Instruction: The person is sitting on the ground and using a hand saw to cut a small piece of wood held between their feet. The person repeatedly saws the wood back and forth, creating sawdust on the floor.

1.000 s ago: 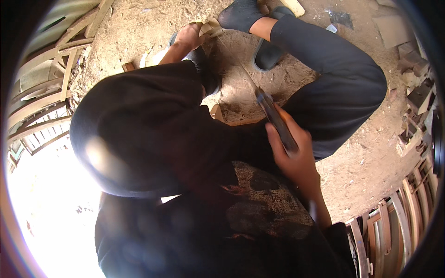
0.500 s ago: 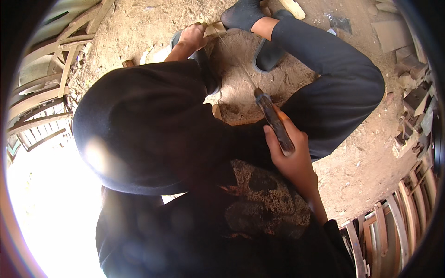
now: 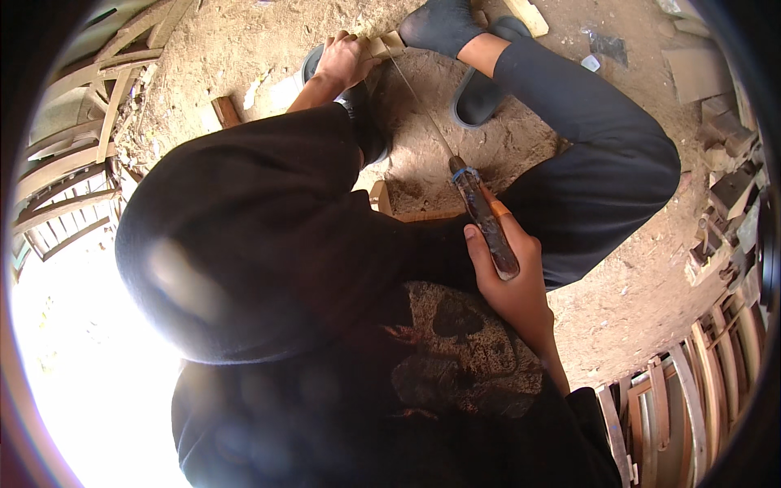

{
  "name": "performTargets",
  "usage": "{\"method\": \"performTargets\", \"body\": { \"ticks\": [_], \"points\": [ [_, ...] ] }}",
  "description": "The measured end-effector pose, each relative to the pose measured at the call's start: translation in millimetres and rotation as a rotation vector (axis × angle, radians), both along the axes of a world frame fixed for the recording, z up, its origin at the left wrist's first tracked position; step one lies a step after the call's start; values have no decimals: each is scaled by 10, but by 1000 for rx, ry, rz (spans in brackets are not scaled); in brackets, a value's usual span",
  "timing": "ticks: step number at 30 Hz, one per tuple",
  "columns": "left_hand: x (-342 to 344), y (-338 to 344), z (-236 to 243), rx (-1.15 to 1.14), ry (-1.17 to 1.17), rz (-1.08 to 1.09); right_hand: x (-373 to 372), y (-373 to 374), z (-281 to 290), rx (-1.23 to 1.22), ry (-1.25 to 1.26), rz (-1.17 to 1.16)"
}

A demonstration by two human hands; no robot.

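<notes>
So the right hand (image 3: 511, 272) is wrapped tight around the handle (image 3: 486, 218) of a thin saw. The handle is dark, worn and roundish, with a blue band near the front and an orange bit just behind the thumb. The blade (image 3: 419, 106) is a skinny straight strip of metal running away from the handle toward the small wood block (image 3: 384, 45), pale and square-edged, and its far tip meets the block.

The left hand (image 3: 346, 58) is clamped down on that same block, fingers curled over the left end of it. Just right of the block is a foot in a dark sock (image 3: 439, 23), pressed up against it, and a dark rubber sandal (image 3: 480, 93) lies on the dirt a bit nearer than the block, just right of the blade.

The ground (image 3: 618, 309) is dry packed dirt, crumbly and dusty, with wood scraps around. A short reddish offcut (image 3: 225, 111) lies well left of the block, and another pale piece (image 3: 527, 15) sits right of it, past the foot.

Room-wise: the blade has an open strip of dirt under it between the block and the handle. It's hemmed in by the bent knee in dark trousers (image 3: 602, 154) to the right of the block and the dark hooded sleeve (image 3: 268, 220) to the left. Curved wooden frame parts (image 3: 69, 163) are stacked far left of the block, and more (image 3: 700, 382) far right and nearer.
</notes>
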State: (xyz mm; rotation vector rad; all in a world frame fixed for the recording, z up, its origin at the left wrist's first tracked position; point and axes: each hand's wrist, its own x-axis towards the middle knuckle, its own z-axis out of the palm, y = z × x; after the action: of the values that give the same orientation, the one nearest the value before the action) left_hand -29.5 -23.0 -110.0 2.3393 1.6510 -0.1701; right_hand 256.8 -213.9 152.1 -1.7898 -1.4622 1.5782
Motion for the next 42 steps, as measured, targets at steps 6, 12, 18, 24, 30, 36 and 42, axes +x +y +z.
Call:
{"method": "performTargets", "body": {
  "ticks": [6,12,18,24,30,36,42],
  "points": [
    [-103,-14,-5,0,11,41,27,24,31,-9,11,2],
    [70,47,6,-41,-32,54,111,-266,176,68,-39,-57],
    [55,-5,95,5,-24,90,129,-143,113,20,1,-28],
    [19,-8,18,-10,-106,100,83,166,64,-156,-83,98],
    [-22,-35,120,-17,-59,118,352,-261,198,136,-34,24],
    [68,34,120,-81,-89,126,236,14,19,-38,3,20],
    [-37,12,130,-93,-20,149,314,-167,226,-36,28,6]
  ]
}}
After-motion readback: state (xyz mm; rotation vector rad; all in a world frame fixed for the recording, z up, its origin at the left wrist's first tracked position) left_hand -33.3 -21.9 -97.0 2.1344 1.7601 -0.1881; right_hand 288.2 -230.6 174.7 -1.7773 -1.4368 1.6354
